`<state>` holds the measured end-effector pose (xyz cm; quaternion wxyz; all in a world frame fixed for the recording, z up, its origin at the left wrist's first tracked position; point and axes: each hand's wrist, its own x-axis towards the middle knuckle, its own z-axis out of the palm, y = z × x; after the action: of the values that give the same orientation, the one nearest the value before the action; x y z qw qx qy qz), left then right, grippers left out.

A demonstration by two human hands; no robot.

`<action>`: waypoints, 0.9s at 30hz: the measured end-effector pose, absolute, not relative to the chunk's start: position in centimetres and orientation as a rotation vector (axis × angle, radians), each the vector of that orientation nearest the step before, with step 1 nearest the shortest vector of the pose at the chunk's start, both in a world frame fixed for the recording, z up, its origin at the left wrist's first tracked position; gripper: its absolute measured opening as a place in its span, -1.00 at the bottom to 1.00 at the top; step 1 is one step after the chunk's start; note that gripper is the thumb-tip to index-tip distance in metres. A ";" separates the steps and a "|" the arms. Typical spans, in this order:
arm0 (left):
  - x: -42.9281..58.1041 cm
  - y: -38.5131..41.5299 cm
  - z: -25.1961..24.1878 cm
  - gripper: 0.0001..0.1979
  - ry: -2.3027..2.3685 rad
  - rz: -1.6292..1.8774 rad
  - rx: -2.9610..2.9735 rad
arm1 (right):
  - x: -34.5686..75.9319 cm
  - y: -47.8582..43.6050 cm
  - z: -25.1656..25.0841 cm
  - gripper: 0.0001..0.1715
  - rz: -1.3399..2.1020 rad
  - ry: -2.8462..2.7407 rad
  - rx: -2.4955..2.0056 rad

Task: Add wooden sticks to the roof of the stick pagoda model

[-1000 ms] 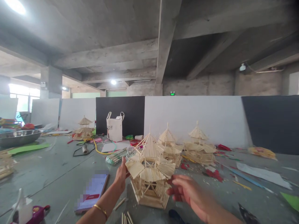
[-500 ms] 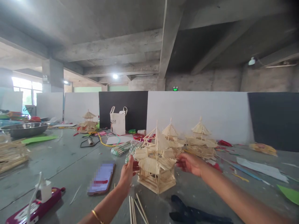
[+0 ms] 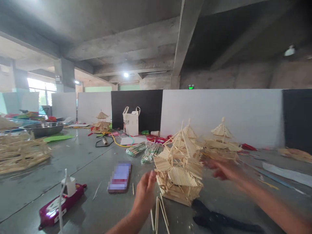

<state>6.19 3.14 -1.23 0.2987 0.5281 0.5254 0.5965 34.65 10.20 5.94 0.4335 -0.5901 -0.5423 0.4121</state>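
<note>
Hands (image 3: 145, 191) beside stick pavilion (image 3: 179, 170)

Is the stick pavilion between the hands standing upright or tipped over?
Tilted. The stick pavilion leans, its spire slanting off vertical and its base not level on the table. The left hand is at its side.

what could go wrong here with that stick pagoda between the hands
The stick pagoda looks tilted on the table, so a nudge from the left hand or the blurred right hand might tip it or snap its thin roof sticks. Loose sticks lie right at its base and could catch it. Other pagoda models stand close behind, so a toppled one may hit them.
</note>
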 end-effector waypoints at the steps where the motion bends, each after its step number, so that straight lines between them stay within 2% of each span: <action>1: 5.5 3.5 -1.4 -0.55 1.405 1.586 1.392 | 34.9 9.2 5.7 -0.87 0.956 -1.357 -1.480; 4: 3.8 4.5 -1.8 -0.64 1.410 1.570 1.337 | 33.2 4.9 4.3 -0.86 0.764 -1.541 -1.510; 8: 2.8 4.9 -2.4 -0.68 1.409 1.568 1.324 | 26.0 -0.8 1.9 -0.72 0.335 -2.328 -1.631; 11: 2.6 4.2 -2.1 -0.75 1.417 1.586 1.411 | 20.8 -1.6 0.7 -0.70 0.125 -2.500 -1.633; 16: 3.4 1.9 -0.9 -0.87 1.452 1.546 1.701 | 17.7 1.2 -0.8 -0.78 0.085 -2.388 -1.606; 23: 4.6 0.7 -1.4 -0.80 1.386 1.399 2.003 | 18.0 3.3 -3.2 -0.80 0.078 -2.366 -1.571; 27: 4.4 0.6 -0.8 -0.86 1.465 1.427 1.910 | 19.4 2.0 -2.5 -0.88 0.152 -2.331 -1.700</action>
<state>4.41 0.63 -0.84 0.1708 0.6725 0.5159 0.5025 19.35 1.97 -2.46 0.1258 -0.5837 -0.8004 0.0522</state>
